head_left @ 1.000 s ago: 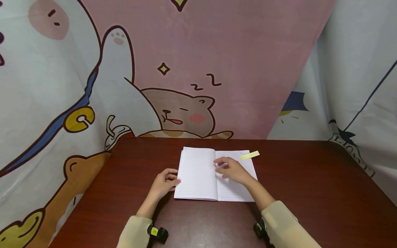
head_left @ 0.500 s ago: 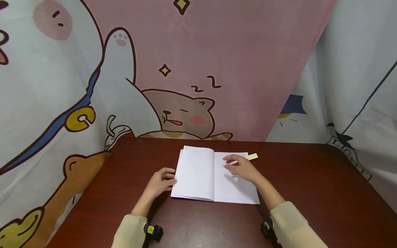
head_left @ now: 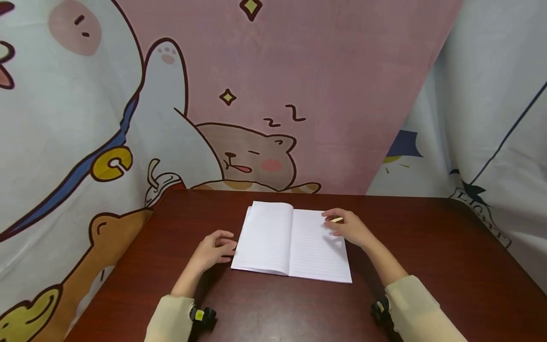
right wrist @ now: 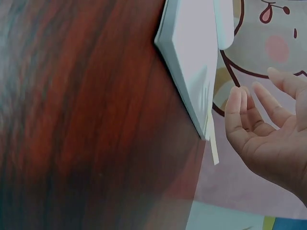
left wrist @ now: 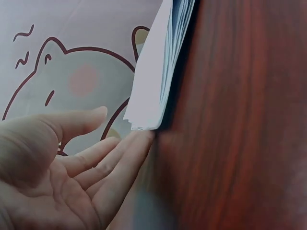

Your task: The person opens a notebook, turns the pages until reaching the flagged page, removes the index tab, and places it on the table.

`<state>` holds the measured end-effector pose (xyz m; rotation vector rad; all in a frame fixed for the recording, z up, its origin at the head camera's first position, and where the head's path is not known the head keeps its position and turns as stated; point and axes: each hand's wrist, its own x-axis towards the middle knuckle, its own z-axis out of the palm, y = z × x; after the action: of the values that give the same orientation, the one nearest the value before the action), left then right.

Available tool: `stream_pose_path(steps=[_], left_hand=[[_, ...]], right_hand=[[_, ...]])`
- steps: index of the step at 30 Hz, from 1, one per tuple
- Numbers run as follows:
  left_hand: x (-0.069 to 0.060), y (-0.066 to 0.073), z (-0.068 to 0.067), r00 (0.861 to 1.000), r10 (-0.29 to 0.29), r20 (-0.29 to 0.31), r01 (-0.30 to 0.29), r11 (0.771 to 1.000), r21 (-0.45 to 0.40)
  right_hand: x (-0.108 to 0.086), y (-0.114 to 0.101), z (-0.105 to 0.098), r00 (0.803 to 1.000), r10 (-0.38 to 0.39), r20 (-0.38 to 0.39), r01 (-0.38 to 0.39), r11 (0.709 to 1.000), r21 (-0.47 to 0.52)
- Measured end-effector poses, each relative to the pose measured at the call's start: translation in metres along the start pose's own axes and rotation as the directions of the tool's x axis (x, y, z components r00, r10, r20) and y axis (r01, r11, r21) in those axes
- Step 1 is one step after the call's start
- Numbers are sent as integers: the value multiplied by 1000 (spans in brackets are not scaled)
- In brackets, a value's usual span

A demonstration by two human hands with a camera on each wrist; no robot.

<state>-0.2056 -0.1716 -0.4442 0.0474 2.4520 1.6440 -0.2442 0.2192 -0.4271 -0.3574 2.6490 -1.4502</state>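
Note:
A notebook (head_left: pixel 266 240) with white lined pages lies spread on the table, its left side thicker with pages. At its left edge is my left hand (head_left: pixel 212 249), fingers loosely bent. In the left wrist view the fingertips (left wrist: pixel 147 139) are right by the corner of the page stack (left wrist: pixel 152 86); whether they touch I cannot tell. My right hand (head_left: pixel 349 229) is above the right page's upper right part, holding nothing. It partly hides a pale yellow paper strip (head_left: pixel 337 220). The right wrist view shows this strip (right wrist: pixel 214 148) sticking out past the notebook's edge (right wrist: pixel 194 81).
The dark reddish-brown table (head_left: pixel 290 313) extends on all sides of the notebook. Behind it hangs a cloth (head_left: pixel 342 95) with cartoon animals; white fabric (head_left: pixel 500 118) hangs at the right. Both wrists wear small black cameras (head_left: pixel 204 317).
My right hand has moved right across the right page, over the yellow strip. My left hand has drifted slightly left, and the notebook has shifted a little left too.

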Motion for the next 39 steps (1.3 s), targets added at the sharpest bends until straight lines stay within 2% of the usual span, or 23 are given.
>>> stream_pose_path(steps=[2, 4, 8, 10, 12, 15, 18, 20, 22, 25, 27, 29, 31, 34, 39], left_hand=[[-2, -1, 0, 999, 15, 47, -14, 1000, -8], [-4, 0, 1, 998, 28, 53, -28, 1000, 1], [-4, 7, 8, 996, 80, -37, -76, 992, 100], [-2, 15, 13, 987, 140, -78, -126, 978, 168], [0, 24, 20, 974, 210, -79, -189, 959, 211], [3, 38, 34, 952, 304, -34, -289, 929, 232], [8, 49, 50, 931, 362, 53, -365, 906, 215], [11, 53, 60, 917, 379, 125, -397, 895, 205], [15, 57, 71, 902, 383, 198, -420, 885, 201], [21, 57, 83, 871, 389, 300, -459, 863, 211], [24, 55, 89, 852, 392, 348, -482, 846, 228], [26, 51, 92, 839, 387, 384, -502, 823, 267], [28, 47, 93, 839, 358, 410, -498, 810, 311], [28, 42, 93, 847, 298, 440, -475, 795, 377], [29, 35, 92, 850, 246, 465, -455, 788, 415]], right_hand=[[-1, 1, -4, 1000, 0, -8, 0, 1000, -3], [-1, 3, -8, 1000, -9, -16, 9, 1000, -9], [-2, 6, -13, 999, -19, -45, 19, 1000, -15], [-1, 7, -15, 998, -19, -64, 18, 1000, -24], [0, 8, -16, 997, -11, -82, 9, 1000, -26], [2, 9, -18, 994, -5, -110, 0, 999, -44], [5, 11, -18, 991, 5, -137, -13, 998, -59], [7, 13, -18, 988, 11, -152, -21, 997, -68], [9, 15, -17, 986, 16, -167, -29, 997, -77], [12, 18, -17, 979, 20, -201, -41, 994, -100], [14, 21, -17, 974, 19, -228, -47, 992, -117], [16, 25, -17, 966, 29, -257, -61, 991, -120], [18, 29, -19, 960, 38, -276, -72, 991, -115], [19, 34, -23, 957, 58, -285, -90, 991, -103], [22, 41, -28, 973, 73, -218, -97, 990, -102]])
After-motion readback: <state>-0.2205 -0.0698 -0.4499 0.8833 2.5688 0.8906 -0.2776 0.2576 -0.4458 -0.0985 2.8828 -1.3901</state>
